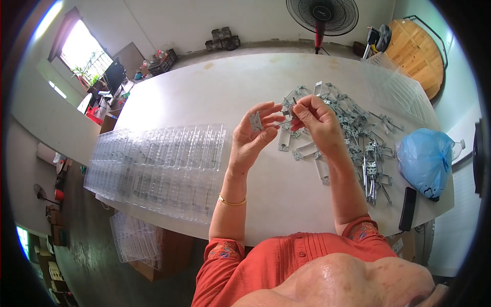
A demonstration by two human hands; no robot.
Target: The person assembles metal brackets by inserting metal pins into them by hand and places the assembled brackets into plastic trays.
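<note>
Above the table, my left hand (249, 138) is closed around one end of a silver metal bracket (255, 122), its flat plate with holes lying against my fingers. The bracket's thin arms reach across toward my right hand (318, 120). With thumb and forefinger pinched, my right hand grips the bracket's other end, where a short dark pin (294, 101) sticks up. My fingers partly hide the join there. Beyond and beside my right hand lies a heap of similar metal brackets (353, 120), some loose and some bunched together (372, 166).
Stacked clear plastic trays (153, 169) lie on the white table (184, 92) at left; more clear trays (401, 89) lie at back right. A blue plastic bag (425, 158) and a black phone (407, 209) are at right. A fan (323, 15) stands behind.
</note>
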